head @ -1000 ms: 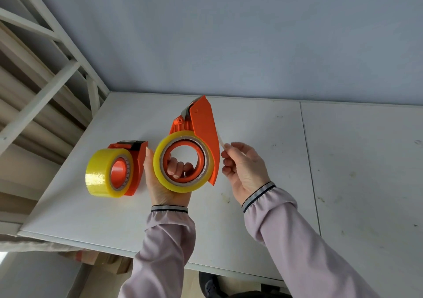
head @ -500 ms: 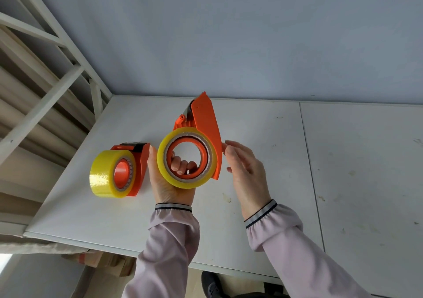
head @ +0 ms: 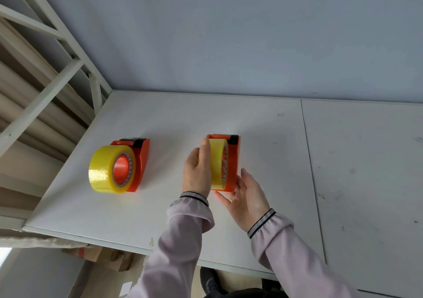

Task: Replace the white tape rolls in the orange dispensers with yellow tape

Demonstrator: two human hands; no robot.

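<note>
Two orange dispensers stand on the white table, each carrying a yellow tape roll. The left dispenser stands alone with its yellow roll facing me. The right dispenser stands on edge between my hands, its yellow roll seen edge-on. My left hand lies flat against the roll's left face with the thumb over its top. My right hand touches the dispenser's near lower corner with its fingers spread. No white tape roll is in view.
A white metal rack with long cardboard tubes stands at the table's left end. A grey wall runs behind. A seam divides this table from a second white table on the right. Cardboard boxes lie on the floor below the front edge.
The right dispenser was held up flat-on in my left hand; it now stands on edge on the table. My right hand has moved from its side to its lower near corner.
</note>
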